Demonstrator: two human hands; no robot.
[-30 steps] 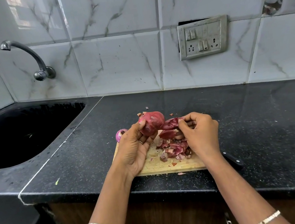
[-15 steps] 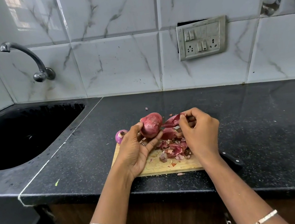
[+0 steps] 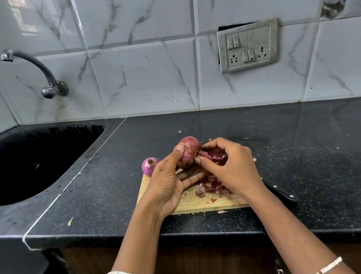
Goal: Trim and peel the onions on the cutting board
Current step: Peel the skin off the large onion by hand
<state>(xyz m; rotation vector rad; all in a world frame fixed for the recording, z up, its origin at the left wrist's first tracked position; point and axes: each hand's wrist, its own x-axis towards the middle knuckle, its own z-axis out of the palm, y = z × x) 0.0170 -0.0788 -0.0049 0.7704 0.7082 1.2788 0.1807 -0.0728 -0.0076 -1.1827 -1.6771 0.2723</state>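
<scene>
At the far left a dark sink (image 3: 24,163) is sunk into the black desk (image 3: 320,149), with one tap (image 3: 45,75) on the wall above it. One peeled onion (image 3: 149,166) sits at the left far corner of the cutting board (image 3: 186,205). The left hand (image 3: 170,181) curls thumb and fingers round a second onion (image 3: 188,151), held just above the board. That makes two onions in view. The right hand (image 3: 227,167) pinches a loose strip of skin (image 3: 211,155) at that onion's right side. Beneath it lies one heap of peelings (image 3: 209,187). A knife handle (image 3: 282,194) shows at the board's right edge.

The onion looks light and firm, likely slick once bared; the dry skin is thin and will probably tear, so it is best taken near the trimmed end.
</scene>
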